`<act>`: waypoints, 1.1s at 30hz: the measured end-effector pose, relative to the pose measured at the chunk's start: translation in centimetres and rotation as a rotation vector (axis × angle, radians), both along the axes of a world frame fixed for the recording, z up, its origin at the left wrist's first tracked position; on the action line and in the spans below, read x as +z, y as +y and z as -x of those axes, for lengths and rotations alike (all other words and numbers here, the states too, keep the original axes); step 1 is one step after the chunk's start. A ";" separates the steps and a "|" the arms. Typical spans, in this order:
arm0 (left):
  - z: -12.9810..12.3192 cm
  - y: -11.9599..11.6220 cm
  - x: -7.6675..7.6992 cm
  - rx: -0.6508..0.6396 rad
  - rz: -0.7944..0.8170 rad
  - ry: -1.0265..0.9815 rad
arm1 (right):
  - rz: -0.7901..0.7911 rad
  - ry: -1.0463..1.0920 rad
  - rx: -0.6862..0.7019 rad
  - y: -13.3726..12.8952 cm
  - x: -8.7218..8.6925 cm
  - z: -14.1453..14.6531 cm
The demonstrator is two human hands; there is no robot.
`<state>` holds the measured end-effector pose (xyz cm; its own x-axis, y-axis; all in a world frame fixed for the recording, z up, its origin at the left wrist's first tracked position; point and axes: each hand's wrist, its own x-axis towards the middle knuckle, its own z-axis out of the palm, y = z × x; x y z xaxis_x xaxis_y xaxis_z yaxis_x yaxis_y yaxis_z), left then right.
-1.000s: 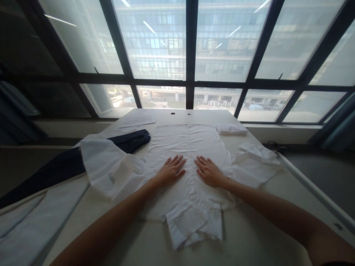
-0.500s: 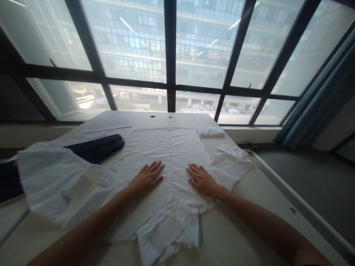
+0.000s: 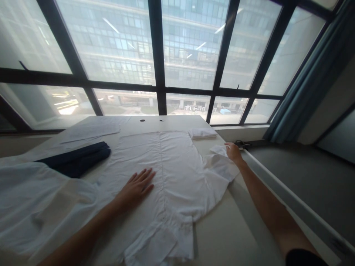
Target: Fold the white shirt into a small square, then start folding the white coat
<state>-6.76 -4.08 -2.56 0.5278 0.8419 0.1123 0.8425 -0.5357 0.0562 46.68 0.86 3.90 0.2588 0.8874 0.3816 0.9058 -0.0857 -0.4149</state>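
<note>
A white shirt (image 3: 177, 166) lies spread on the table, its buttoned front seam running away from me and its collar (image 3: 161, 240) at the near end. My left hand (image 3: 138, 186) rests flat on the shirt, left of the seam, fingers stretched out. At the table's right edge, my right hand (image 3: 234, 152) has its fingers closed on the end of the right sleeve (image 3: 222, 166). The fingertips partly hide the cuff there. The left sleeve (image 3: 55, 199) sprawls loosely across the table's left side.
A folded dark blue cloth (image 3: 80, 159) lies on the left, with a flat white sheet (image 3: 94, 129) behind it. A small folded white cloth (image 3: 203, 133) sits at the back right. Beyond the white table (image 3: 180, 122) are windows; a white rail (image 3: 288, 190) runs along the right.
My right hand has left the shirt front, moved right and closed on the sleeve end. My left hand stays flat on the shirt. The view has shifted to the right.
</note>
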 end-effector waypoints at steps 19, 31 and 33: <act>0.1 0.6 0.1 0.017 0.023 0.022 | -0.136 0.133 -0.235 0.5 2.6 -5.1; 0.0 0.9 0.5 -0.107 -0.060 -0.363 | -0.661 0.269 0.112 -4.3 9.1 5.7; -0.3 0.6 0.8 -0.122 -0.064 -0.425 | -0.619 0.269 0.230 -5.6 8.3 9.7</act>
<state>-6.50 -3.50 -1.72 0.5187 0.7605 0.3907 0.6823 -0.6435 0.3468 36.98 -4.72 12.22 0.2466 0.5720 0.7823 0.7321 0.4189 -0.5371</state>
